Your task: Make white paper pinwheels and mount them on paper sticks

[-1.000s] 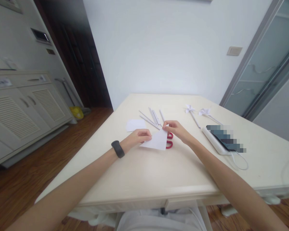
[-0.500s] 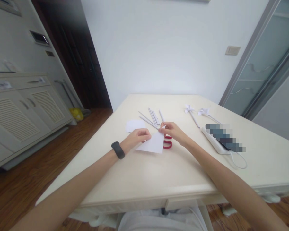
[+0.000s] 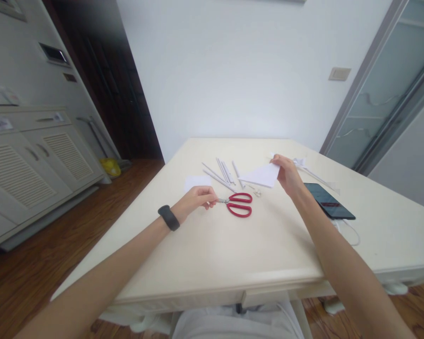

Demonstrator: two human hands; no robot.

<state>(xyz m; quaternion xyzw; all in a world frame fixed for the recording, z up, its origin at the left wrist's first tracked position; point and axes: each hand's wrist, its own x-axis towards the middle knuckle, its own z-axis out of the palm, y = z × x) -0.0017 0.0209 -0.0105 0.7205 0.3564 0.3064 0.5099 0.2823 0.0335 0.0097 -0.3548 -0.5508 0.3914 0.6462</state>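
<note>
My left hand (image 3: 199, 197) is closed in a pinch at the blade end of a pair of scissors (image 3: 239, 194) with red handles. The blade tips are hidden by the fingers, and the handles point right. My right hand (image 3: 286, 173) grips a folded sheet of white paper (image 3: 262, 175) by its right corner, raised over the right-middle of the table. Another white sheet (image 3: 194, 181) lies flat just beyond my left hand. Several thin rolled paper sticks (image 3: 226, 172) lie behind the scissors.
A dark tablet (image 3: 330, 201) with a white cable rests on the right of the cream table (image 3: 205, 263). Behind my right hand lies a paper pinwheel (image 3: 300, 162) on a stick. Small white bits (image 3: 257, 193) sit near the scissors. A wall stands behind the table.
My right hand has carried the paper rightward, away from my left hand, uncovering the scissors. My left hand has let go of the paper and now pinches the scissors' blade end.
</note>
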